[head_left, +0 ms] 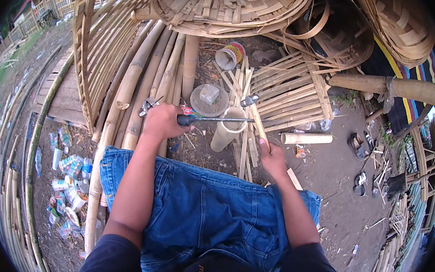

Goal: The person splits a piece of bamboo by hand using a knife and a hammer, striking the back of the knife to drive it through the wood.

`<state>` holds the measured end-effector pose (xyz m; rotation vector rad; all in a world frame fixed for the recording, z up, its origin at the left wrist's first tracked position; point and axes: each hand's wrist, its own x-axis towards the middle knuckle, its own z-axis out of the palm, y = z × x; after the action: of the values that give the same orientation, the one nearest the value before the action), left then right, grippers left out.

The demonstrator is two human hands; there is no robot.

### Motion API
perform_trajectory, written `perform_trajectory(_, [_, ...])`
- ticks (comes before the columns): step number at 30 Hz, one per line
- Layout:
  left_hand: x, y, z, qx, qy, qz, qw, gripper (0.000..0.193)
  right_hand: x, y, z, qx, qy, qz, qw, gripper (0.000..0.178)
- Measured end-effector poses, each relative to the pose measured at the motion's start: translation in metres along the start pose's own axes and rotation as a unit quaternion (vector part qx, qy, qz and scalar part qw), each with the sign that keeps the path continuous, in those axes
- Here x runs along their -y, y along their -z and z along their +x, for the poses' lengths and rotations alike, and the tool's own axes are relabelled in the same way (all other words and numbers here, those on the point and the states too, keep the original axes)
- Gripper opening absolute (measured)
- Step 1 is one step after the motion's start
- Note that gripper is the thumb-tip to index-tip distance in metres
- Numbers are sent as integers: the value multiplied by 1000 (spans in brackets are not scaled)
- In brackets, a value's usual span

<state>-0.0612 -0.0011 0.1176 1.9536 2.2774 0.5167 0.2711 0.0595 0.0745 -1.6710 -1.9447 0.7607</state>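
While your left grip (162, 121) clasps a black-handled tool (210, 119) and your right grip (272, 157) a hammer (259, 125), the bamboo tube (222, 137) between both could tip if a stroke glances against it.

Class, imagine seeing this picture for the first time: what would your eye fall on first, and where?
Probably the large, rounded, tan woven bamboo basket at the top centre. In the middle, the left hand grips a thin grey metal rod with a black handle, while the right hand holds a wooden-handled metal hammer. Brightly coloured plastic litter lies at the left.
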Motion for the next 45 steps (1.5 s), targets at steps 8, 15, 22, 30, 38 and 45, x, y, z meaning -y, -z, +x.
perform_trajectory(8, [-8, -21, 3, -30, 81, 43, 995, 21, 80, 96, 8, -127, 127, 260, 949, 42])
perform_trajectory(15, [-15, -24, -4, -50, 131, 33, 990, 20, 140, 151, -6, -278, 302, 394, 822, 48])
perform_trajectory(22, [-29, -17, -2, -63, 159, -5, 985, 22, -63, -28, 16, -102, 101, -114, 983, 51])
perform_trajectory(30, [31, -24, -16, -49, 186, -72, 979, 34, -86, -23, 25, -33, -61, 2, 998, 56])
perform_trajectory(38, [-1, -9, -12, 39, 208, -221, 952, 43, -76, -29, 13, 54, -135, 43, 988, 54])
perform_trajectory(45, [-17, -28, -1, -43, 32, -50, 997, 47, -43, -14, 3, -33, 11, 54, 998, 45])
